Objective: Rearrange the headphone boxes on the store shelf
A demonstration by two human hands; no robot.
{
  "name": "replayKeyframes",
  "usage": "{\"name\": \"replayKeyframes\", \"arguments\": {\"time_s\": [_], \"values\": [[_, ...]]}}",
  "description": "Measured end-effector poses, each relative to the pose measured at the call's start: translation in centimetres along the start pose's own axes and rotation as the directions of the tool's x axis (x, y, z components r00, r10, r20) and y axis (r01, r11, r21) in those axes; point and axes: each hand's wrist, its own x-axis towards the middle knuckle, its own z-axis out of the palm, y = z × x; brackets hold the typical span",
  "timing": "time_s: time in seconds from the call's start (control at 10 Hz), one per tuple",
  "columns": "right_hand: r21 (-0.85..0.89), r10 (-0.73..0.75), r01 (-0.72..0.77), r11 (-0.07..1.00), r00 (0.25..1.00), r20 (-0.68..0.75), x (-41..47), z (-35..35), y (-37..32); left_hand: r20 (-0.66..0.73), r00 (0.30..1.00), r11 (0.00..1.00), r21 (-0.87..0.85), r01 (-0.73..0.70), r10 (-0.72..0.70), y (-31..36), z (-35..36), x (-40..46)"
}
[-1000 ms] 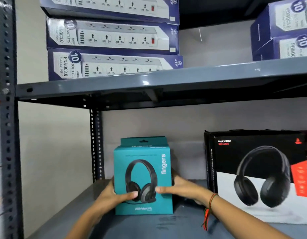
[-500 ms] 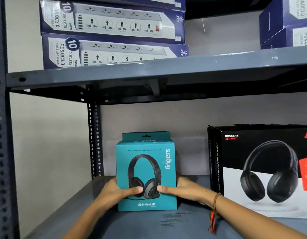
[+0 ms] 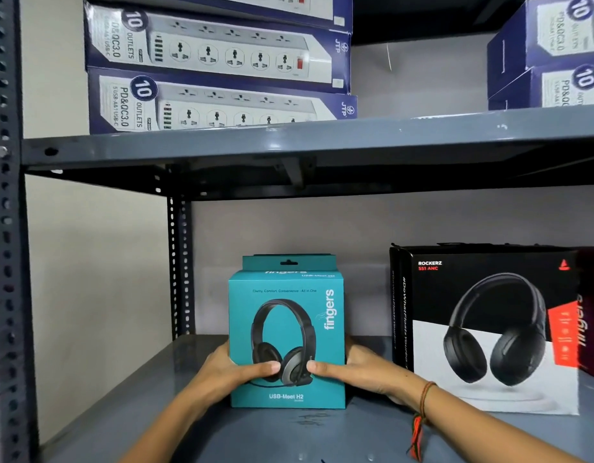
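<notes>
on the lower shelf a teal box stands upright, face out, gripped at both sides by the left hand and right hand, thumbs across its front; placing looks nearly done, release is left; a black box stands apart to its right; both boxes are sealed, contents unseen

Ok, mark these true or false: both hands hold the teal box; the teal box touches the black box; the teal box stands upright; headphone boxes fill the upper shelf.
1. Both hands hold the teal box: true, left hand and right hand clasp its sides, thumbs on the front.
2. The teal box touches the black box: false, bare shelf shows between them.
3. The teal box stands upright: true.
4. Headphone boxes fill the upper shelf: false, those are power strip boxes.
</notes>
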Motion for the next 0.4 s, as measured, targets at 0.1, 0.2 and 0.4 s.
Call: {"name": "replayKeyframes", "arguments": {"time_s": [0.1,0.2,0.4], "values": [[0.010,-0.025,0.025,1.000,1.000,0.007,-0.4,-0.2,-0.4,-0.007,1.000,0.999,-0.037,-0.012,0.012,-0.1,0.2,-0.7],[0.028,-0.049,0.050,0.998,0.997,-0.055,-0.7,-0.3,-0.2,-0.053,0.998,0.999,-0.040,-0.023,0.021,0.1,0.6,-1.7],[-0.124,-0.109,0.076,0.989,0.954,-0.280,-4.3,-0.1,-1.2,-0.364,0.920,0.980,0.178,-0.084,0.145,3.0,1.4,-4.4]]}}
